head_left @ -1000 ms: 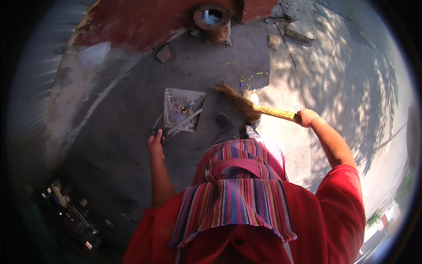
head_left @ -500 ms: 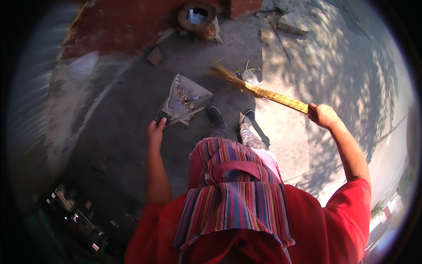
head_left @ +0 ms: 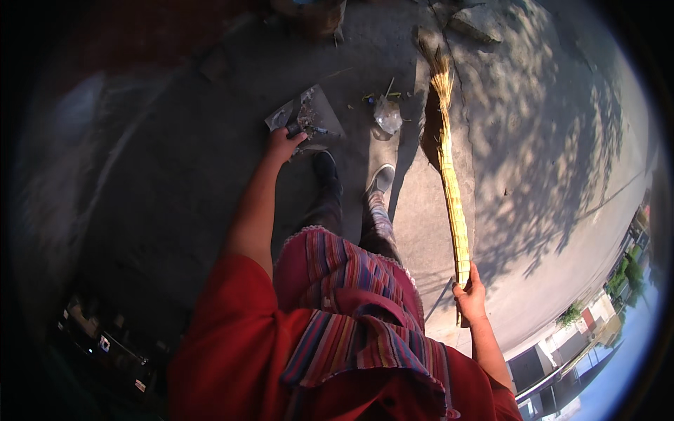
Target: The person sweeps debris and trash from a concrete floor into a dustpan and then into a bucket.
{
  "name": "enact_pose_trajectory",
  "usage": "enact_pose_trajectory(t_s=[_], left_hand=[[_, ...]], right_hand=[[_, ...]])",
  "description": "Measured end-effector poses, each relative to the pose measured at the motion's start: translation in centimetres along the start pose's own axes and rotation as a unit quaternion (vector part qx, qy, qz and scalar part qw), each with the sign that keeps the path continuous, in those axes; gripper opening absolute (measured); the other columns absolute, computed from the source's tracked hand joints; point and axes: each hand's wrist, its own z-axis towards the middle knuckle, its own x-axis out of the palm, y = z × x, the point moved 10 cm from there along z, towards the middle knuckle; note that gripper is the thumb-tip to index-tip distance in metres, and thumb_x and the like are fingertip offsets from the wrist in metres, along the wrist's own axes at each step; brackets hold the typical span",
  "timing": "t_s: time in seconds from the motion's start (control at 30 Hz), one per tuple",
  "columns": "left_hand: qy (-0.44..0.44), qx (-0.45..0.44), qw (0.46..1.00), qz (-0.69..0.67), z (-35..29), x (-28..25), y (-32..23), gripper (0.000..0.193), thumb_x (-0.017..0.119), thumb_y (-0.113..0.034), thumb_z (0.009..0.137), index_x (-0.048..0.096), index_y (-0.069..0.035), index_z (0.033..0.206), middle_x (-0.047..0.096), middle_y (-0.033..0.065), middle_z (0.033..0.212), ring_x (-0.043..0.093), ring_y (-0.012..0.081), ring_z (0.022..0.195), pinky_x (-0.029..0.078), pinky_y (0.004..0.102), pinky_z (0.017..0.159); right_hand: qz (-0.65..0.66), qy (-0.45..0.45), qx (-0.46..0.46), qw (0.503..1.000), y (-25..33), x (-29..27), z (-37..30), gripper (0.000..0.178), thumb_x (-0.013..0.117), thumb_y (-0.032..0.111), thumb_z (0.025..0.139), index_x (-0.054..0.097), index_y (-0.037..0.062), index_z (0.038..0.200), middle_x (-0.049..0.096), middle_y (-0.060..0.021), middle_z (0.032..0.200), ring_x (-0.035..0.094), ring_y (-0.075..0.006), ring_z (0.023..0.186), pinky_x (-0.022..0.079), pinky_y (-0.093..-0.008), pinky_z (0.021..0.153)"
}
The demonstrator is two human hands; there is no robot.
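My left hand [head_left: 282, 145] is closed around the dark handle of a dustpan [head_left: 324, 112], held out low ahead of my left boot. Bits of litter and a small dark cylindrical item lie in the pan. In my right hand [head_left: 472, 297] is the lower end of a straw broom [head_left: 449, 175], the fingers wrapped round its bound yellow stalk. The broom points away from me, its loose bristles at the far end in sunlight. Between pan and broom, a crumpled clear plastic bag [head_left: 387, 116] lies on the ground with small scraps beside it.
A rusty round container [head_left: 316, 19] stands at the far edge, partly cut off. A stone slab [head_left: 476, 22] lies farther right. My boots [head_left: 383, 178] stand on the concrete, which is part shade, part sun. A dim whitish object [head_left: 77, 105] is at the left.
The broom has swung from pointing left over the litter to pointing straight away on the right. My right hand has dropped nearer my body. The left hand and dustpan reach farther forward.
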Motion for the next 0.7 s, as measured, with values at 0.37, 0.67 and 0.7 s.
enact_pose_trajectory(t_s=[0.37, 0.67, 0.7], left_hand=[[-0.019, -0.015, 0.999, -0.041, 0.8, 1.1, 0.8, 0.043, 0.072, -0.037, 0.073, 0.062, 0.0, 0.092, 0.064, 0.0155, 0.087, 0.062, 0.0291, 0.082, 0.046, 0.0375, 0.072], [-0.033, -0.004, 0.999, -0.013, 2.8, 2.6, 4.0, 0.053, 0.071, -0.042, 0.071, 0.059, 0.001, 0.099, 0.061, 0.0205, 0.098, 0.058, 0.035, 0.093, 0.046, 0.0412, 0.078], [-0.037, -0.007, 0.999, -0.005, 3.0, 2.6, 3.7, 0.053, 0.071, -0.042, 0.071, 0.059, 0.002, 0.099, 0.061, 0.0204, 0.098, 0.058, 0.0352, 0.093, 0.046, 0.0412, 0.078]], right_hand=[[0.194, 0.156, 0.01, 0.969, 15.0, 19.8, 6.9, 0.045, 0.056, 0.005, 0.078, 0.048, 0.0038, 0.122, 0.057, -0.0036, 0.07, 0.055, -0.0109, 0.057, 0.046, -0.0248, 0.049], [0.096, 0.105, 0.04, 0.989, 13.9, 9.8, 1.2, 0.065, 0.061, -0.002, 0.075, 0.038, 0.0087, 0.135, 0.055, -0.0013, 0.071, 0.051, -0.0093, 0.051, 0.043, -0.0237, 0.045], [0.075, 0.082, 0.048, 0.993, 14.2, 9.3, 2.1, 0.067, 0.061, -0.002, 0.075, 0.037, 0.0097, 0.136, 0.053, -0.0004, 0.07, 0.05, -0.0089, 0.05, 0.042, -0.0237, 0.044]])
